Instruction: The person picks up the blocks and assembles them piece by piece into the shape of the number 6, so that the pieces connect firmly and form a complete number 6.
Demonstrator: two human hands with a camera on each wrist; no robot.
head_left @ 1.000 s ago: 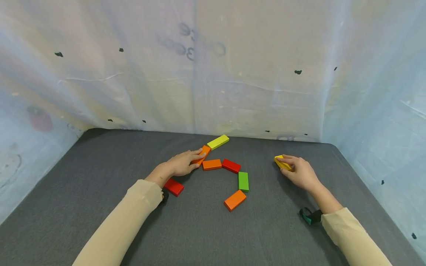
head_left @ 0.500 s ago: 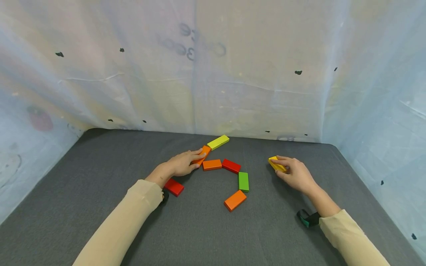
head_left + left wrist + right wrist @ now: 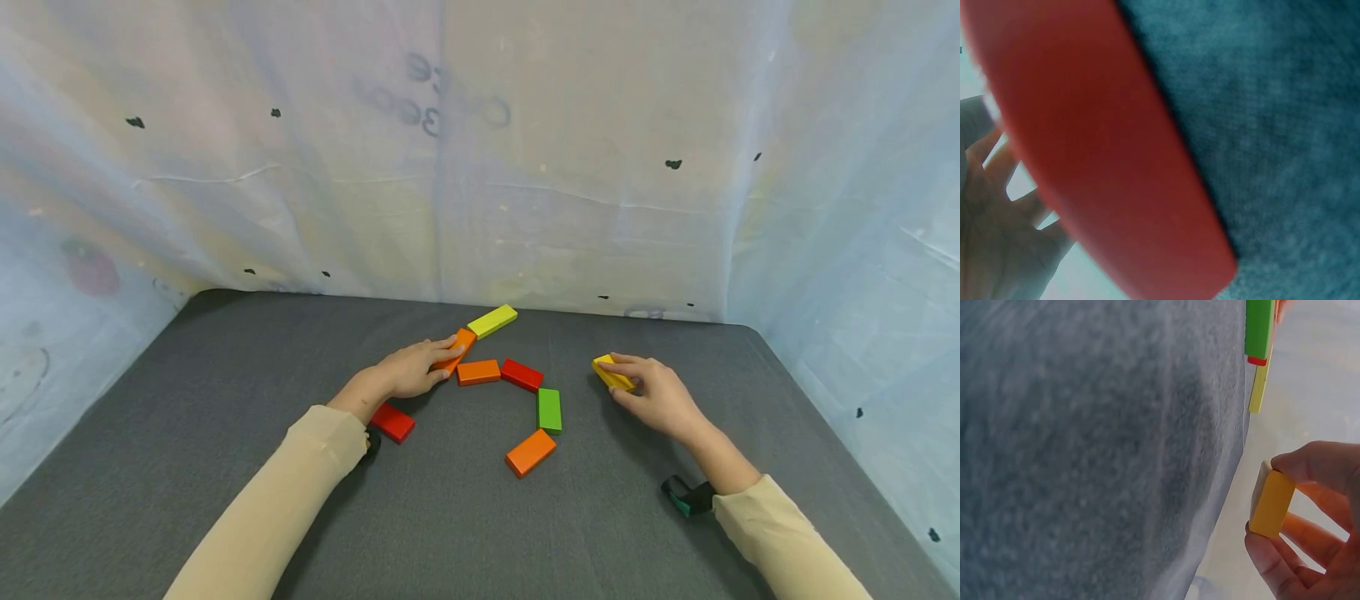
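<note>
On the left, my left hand [image 3: 411,368] holds an orange block [image 3: 462,340], fingers across it and thumb at its near end. In the left wrist view, a red block [image 3: 1097,144] hides those fingertips; in the head view, that block lies beside the left wrist. My right hand [image 3: 660,397] pinches a yellow block [image 3: 611,373] by its ends between thumb and fingers, as the right wrist view shows the yellow block [image 3: 1272,504]. A lime-yellow block [image 3: 492,322] lies at the far end of the left hand's orange block.
From the held orange block, an orange block [image 3: 477,372], a red block [image 3: 522,375], a green block [image 3: 549,410] and another orange block [image 3: 530,452] curve toward the front on the grey table [image 3: 450,533]. A pale curtain [image 3: 570,167] hangs behind the table and along its sides.
My right hand has moved left with the yellow block, bringing it closer to the curve of blocks. The left hand and the blocks on the table have stayed in place.
</note>
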